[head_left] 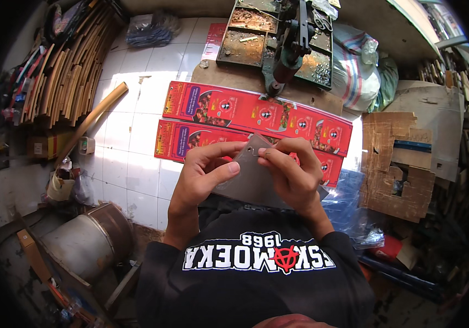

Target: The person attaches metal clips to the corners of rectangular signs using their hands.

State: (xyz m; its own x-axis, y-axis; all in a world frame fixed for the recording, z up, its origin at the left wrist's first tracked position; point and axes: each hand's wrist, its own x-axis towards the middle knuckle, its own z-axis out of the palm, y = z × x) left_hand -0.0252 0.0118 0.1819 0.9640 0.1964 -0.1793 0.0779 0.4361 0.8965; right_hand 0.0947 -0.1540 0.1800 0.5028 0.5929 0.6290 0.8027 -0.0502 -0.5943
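My left hand (200, 170) grips a thin grey sheet (245, 183), thumb on its upper face and fingers behind it. The sheet is tilted in front of my chest, with a small round hole near its far corner. Right beside that hole, the thumb and fingertips of my right hand (294, 172) are pinched together against the sheet. Whatever lies between them is too small to make out. Beyond the sheet lie a red printed panel (248, 112) and, nearer and partly hidden by my hands, another red printed panel (170, 143).
A dark lever hand press (286, 68) stands beyond the panels, beside a compartment tray (246, 49) of small metal bits. Cardboard pieces (396, 164) and clear plastic sheeting (344, 199) lie right. A cardboard tube (95, 117), stacked boards (73, 82) and a metal drum (84, 240) are left.
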